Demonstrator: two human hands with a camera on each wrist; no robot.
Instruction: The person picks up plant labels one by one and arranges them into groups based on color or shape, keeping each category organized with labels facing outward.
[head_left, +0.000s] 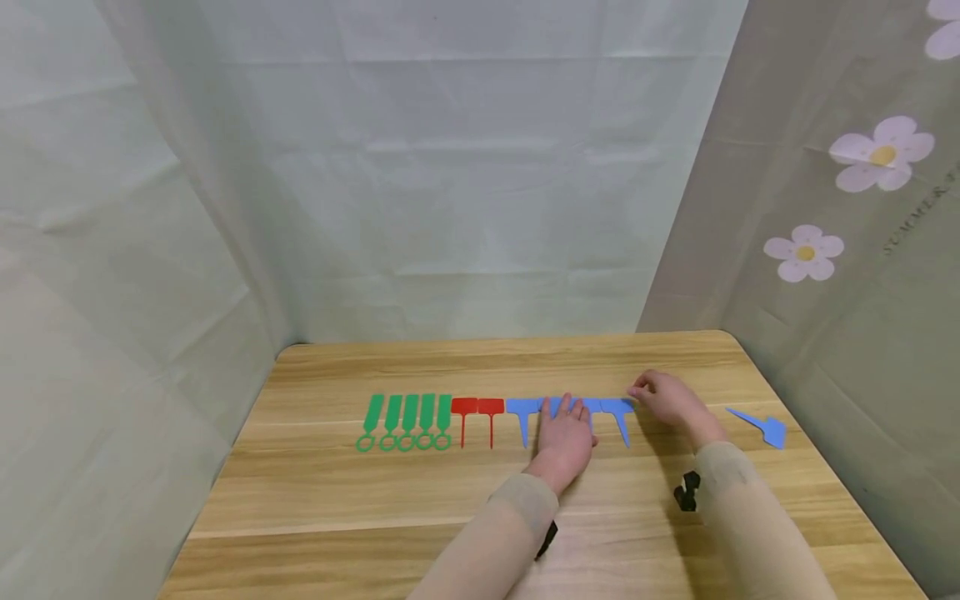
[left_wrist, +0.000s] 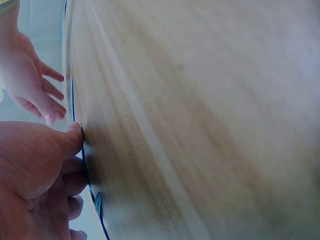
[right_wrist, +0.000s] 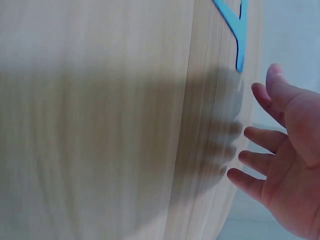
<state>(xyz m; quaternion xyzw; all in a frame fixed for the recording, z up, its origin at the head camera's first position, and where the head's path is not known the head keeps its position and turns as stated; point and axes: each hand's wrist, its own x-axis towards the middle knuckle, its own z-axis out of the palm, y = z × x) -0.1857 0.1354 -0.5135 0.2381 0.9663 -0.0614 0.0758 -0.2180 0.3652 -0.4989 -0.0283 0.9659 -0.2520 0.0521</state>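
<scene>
A row of flat blue T-shaped plant labels (head_left: 617, 407) lies on the table, heads side by side. My left hand (head_left: 566, 435) rests over the middle ones with its fingers extended, partly hiding them. In the left wrist view, the thumb (left_wrist: 75, 132) touches the edge of the row. My right hand (head_left: 667, 398) is just right of the row's last label, with nothing in its grasp. Its fingers (right_wrist: 265, 139) are loosely bent above the table in the right wrist view, apart from the blue label (right_wrist: 241, 40). One loose blue label (head_left: 773, 431) lies tilted farther right.
Two red labels (head_left: 491, 407) adjoin the blue row on its left. Beyond them stand several green labels with ring ends (head_left: 410, 412), side by side. The wooden table (head_left: 337, 517) is bordered by hanging cloth (head_left: 465, 208) at the back and sides.
</scene>
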